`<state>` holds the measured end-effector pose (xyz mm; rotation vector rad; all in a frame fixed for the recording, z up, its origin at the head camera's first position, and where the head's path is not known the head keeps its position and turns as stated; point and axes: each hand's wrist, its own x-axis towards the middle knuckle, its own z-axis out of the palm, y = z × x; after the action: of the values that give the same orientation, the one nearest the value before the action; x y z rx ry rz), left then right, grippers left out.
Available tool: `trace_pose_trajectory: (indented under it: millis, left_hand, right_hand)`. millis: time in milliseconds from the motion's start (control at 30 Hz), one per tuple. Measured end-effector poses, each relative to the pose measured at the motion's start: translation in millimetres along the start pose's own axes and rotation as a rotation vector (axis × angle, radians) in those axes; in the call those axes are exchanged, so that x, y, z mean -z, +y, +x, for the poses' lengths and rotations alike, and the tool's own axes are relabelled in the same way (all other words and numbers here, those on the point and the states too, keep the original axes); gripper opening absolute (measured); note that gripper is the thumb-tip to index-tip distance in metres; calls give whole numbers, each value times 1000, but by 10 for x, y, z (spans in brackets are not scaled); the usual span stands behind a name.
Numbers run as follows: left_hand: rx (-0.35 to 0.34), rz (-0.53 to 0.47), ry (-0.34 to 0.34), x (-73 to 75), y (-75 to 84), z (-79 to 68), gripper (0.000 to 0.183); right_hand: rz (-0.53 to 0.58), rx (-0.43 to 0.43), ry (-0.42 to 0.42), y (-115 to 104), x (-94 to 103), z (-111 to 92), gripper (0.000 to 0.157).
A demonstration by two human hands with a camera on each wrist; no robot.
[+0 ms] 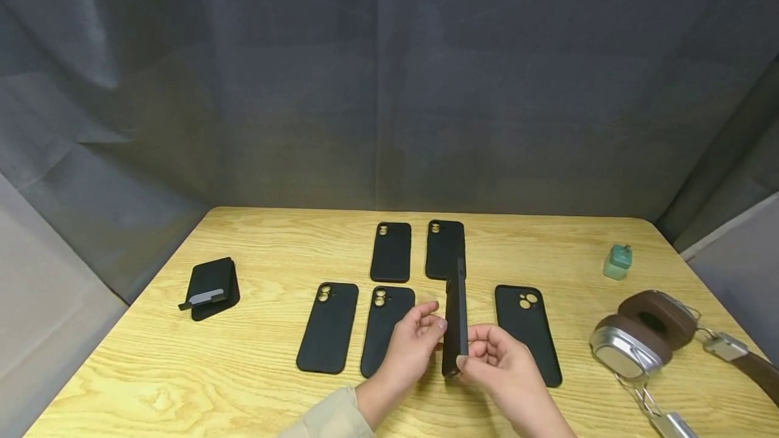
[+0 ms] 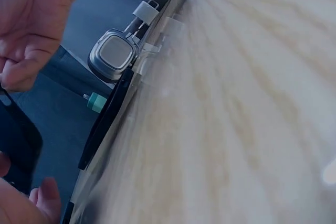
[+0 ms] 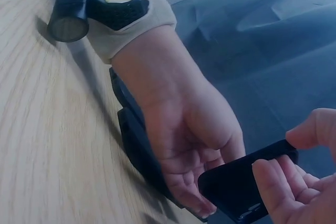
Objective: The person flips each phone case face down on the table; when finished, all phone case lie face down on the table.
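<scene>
In the head view, a black phone case (image 1: 455, 330) stands on edge, turned side-on, between my hands. My right hand (image 1: 508, 370) pinches its near end, thumb on the near corner and fingers curled behind. My left hand (image 1: 406, 347) is at its left side, thumb at the case and the other fingers loosely bent. Camera holes show low on the held case (image 3: 236, 184) in the right wrist view. One phone case (image 1: 387, 330) lies partly under my left hand. Beside my right hand lies another phone case (image 1: 529, 336), with its hollow inside facing up.
Farther back lie two phone cases (image 1: 391, 253) (image 1: 444, 245), and another phone case (image 1: 328, 328) is at the left. A folded black stand (image 1: 211, 286) sits far left. Brown-and-silver headphones (image 1: 633, 347) and a small green box (image 1: 618, 261) are on the right.
</scene>
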<state>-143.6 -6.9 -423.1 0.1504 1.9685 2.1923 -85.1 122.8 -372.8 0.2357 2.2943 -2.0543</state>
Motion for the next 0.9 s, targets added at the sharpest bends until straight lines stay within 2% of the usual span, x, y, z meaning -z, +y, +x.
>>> trace_pose_trajectory:
  millis: [167,400,633,900]
  left_hand:
    - [13,5,-9,9,-50,2,36]
    - [10,-46,7,44,-31,20,33]
    - [-29,-17,42,117,16,-3,29]
    - [-48,34,36,188,25,-32,32]
  right_hand:
    - [35,-10,2,-2,13,-13,31]
    - [45,-31,7,23,80,-12,33]
    - [32,-80,19,99,161,1,37]
    - [-14,-152,43,192,205,29,45]
